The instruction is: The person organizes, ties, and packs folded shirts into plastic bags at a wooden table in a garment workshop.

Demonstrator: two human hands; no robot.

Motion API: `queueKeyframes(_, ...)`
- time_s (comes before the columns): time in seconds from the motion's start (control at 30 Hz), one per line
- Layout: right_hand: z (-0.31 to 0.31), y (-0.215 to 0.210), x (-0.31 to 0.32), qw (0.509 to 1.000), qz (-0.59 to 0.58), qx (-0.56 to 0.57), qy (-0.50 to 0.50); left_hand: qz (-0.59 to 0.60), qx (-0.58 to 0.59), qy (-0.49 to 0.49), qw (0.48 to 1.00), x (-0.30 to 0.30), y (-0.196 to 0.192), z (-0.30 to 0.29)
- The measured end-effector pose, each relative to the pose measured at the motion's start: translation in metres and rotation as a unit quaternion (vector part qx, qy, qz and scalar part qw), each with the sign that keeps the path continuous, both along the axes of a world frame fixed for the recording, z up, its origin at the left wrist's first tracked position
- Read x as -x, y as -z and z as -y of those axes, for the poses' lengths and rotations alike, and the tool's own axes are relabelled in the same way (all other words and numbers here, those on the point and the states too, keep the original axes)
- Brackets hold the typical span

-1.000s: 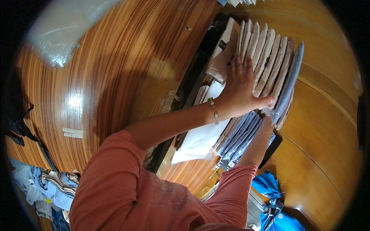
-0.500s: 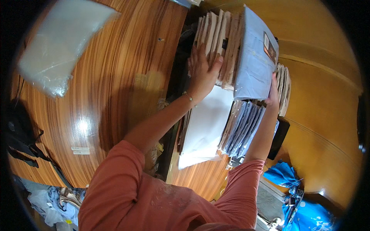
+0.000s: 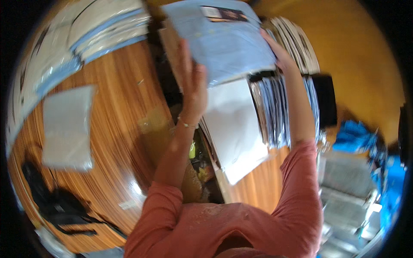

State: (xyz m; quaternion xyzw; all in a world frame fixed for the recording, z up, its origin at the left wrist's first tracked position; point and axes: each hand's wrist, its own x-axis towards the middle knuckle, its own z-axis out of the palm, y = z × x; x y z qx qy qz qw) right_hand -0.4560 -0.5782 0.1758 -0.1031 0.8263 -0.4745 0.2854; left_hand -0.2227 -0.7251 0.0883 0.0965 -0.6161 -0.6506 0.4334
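Wooden tabletop (image 3: 107, 142) is being viewed, a clear plastic bag (image 3: 66, 127) lying far left. A pale blue packaged garment (image 3: 223, 41) is being held aloft between the left hand (image 3: 193, 81) and the right hand (image 3: 277, 49), each gripping one edge, its long axis spanning both, above stacked packets (image 3: 279, 107).

My wooden table (image 3: 112, 142) carries a clear plastic bag (image 3: 68, 127) and a white packet (image 3: 235, 129). The black thing (image 3: 56, 204) is perhaps a strap.
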Motion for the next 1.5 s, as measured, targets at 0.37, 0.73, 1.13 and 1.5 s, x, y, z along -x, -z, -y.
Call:
queueKeyframes(0.37, 0.003, -0.005, 0.011, 0.980, -0.130, -0.149, -0.031, 0.004, 0.022, 0.058, 0.998, -0.007, -0.024, 0.000)
queueKeyframes(0.73, -0.013, -0.021, -0.004, 0.977, 0.092, 0.167, -0.094, 0.034, 0.115, -0.078, 0.990, -0.007, -0.015, 0.002)
queueKeyframes(1.13, -0.211, 0.022, -0.303, 0.892, -0.441, 0.020, 0.094, -0.253, 0.207, -0.208, 0.922, -0.047, -0.071, -0.043)
queueKeyframes(1.5, -0.417, 0.158, -0.428, 0.761, -0.369, -0.348, 0.404, -0.123, 0.703, 0.189, 0.675, 0.002, 0.004, -0.253)
